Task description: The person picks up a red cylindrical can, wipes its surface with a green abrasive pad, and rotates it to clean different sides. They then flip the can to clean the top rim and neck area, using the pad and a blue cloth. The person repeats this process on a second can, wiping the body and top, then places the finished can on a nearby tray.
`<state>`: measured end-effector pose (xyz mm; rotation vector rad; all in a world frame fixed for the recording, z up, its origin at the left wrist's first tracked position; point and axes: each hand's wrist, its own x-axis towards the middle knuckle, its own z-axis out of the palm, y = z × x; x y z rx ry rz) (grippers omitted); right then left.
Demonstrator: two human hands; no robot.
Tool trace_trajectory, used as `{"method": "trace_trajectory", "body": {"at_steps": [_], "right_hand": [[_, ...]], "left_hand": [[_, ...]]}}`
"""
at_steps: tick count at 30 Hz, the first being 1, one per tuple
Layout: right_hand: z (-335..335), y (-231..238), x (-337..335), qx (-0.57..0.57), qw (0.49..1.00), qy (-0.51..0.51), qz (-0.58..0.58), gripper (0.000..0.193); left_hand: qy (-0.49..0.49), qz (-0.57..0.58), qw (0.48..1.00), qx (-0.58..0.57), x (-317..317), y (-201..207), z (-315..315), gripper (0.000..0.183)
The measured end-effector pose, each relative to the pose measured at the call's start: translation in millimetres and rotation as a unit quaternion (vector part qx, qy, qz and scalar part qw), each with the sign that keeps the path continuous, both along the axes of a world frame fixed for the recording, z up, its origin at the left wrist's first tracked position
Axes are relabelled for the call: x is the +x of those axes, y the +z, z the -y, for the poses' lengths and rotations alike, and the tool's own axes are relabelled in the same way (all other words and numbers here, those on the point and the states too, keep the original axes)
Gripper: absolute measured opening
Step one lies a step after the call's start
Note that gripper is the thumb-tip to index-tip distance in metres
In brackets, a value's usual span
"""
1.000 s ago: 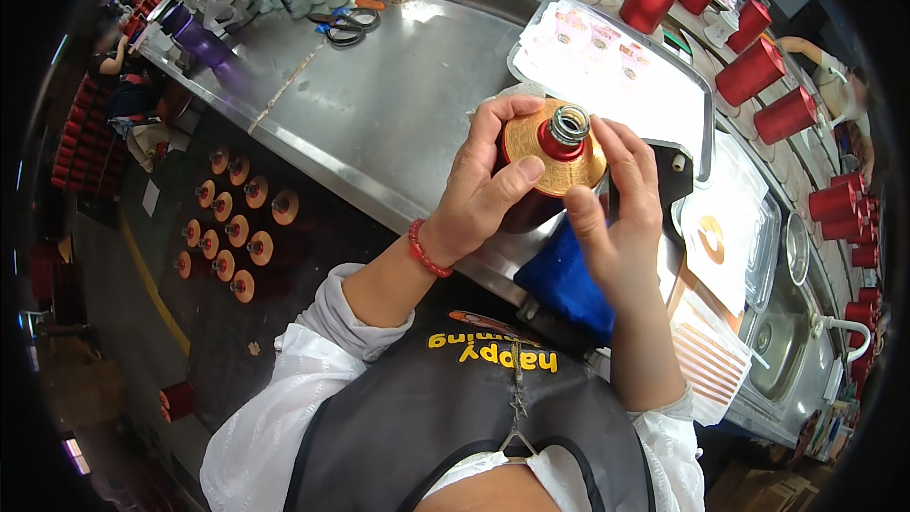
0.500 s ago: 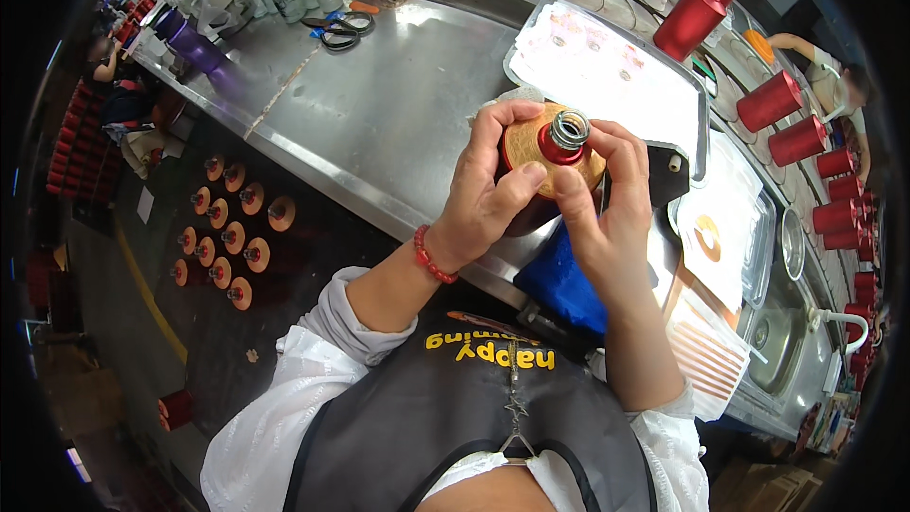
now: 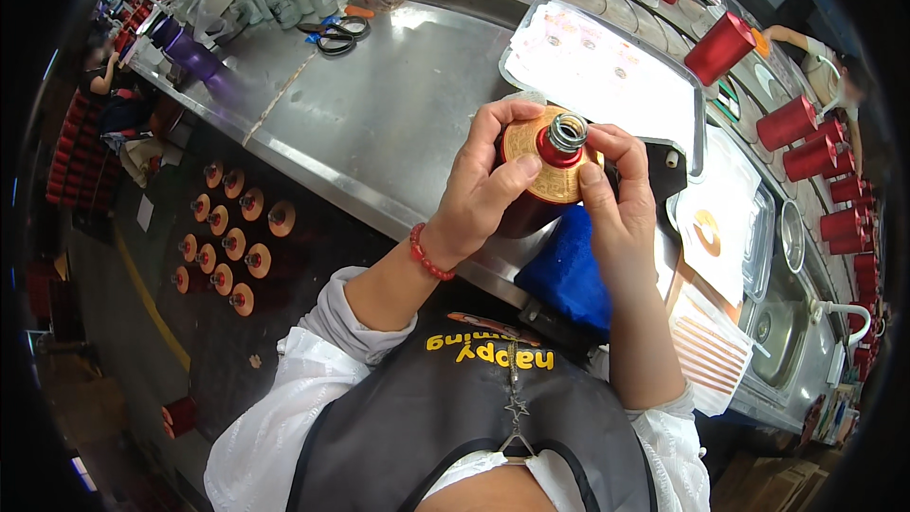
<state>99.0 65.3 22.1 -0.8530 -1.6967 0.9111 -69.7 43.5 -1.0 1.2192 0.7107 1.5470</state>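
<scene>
A dark red bottle (image 3: pixel 524 215) stands between my hands, its open glass neck pointing up. Around the neck, on the shoulder, lies a round gold label (image 3: pixel 531 140) with a fine pattern. My left hand (image 3: pixel 485 171) wraps the left side, its thumb pressed on the label near the neck. On the other side my right hand (image 3: pixel 616 180) grips the bottle, thumb on the label's right edge and fingers curled behind. A blue cloth-like bundle (image 3: pixel 566 270) sits just below my right hand. The bottle's base is hidden.
Behind the bottle lies a white-lined tray (image 3: pixel 607 76). Scissors (image 3: pixel 338 36) rest on the steel table (image 3: pixel 370 104). Several gold-topped bottles (image 3: pixel 232 242) stand at lower left. A conveyor with red bottles (image 3: pixel 787 123) curves along the right, beside a sink (image 3: pixel 779 346). A gold ring label (image 3: pixel 706 232) lies on white sheets.
My right thumb has shifted outward to the label's right edge, showing more of the gold. Red bottles on the conveyor have moved along. Both hands keep their hold.
</scene>
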Motion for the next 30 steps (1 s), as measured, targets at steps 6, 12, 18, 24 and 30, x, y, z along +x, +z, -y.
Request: {"method": "trace_trajectory", "body": {"at_steps": [6,12,18,24,30], "right_hand": [[-2,-1,-1,0.017,1.0,-0.016,0.018,0.028],[-2,-2,-3,0.017,1.0,-0.012,0.017,0.031],[-1,0,8,-0.095,0.993,0.041,-0.054,0.029],[-3,-5,6,-0.002,1.0,0.028,0.001,0.029],[3,-5,11,-0.074,0.995,0.045,-0.039,0.026]], "left_hand": [[0.006,-0.009,1.0,0.006,3,1,1,0.048],[0.021,-0.015,1.0,0.007,4,0,0,0.045],[-0.004,0.015,1.0,0.0,3,4,0,0.042],[0.018,-0.042,0.999,0.014,4,-1,0,0.046],[0.149,-0.108,0.97,0.162,7,-16,8,0.051]]}}
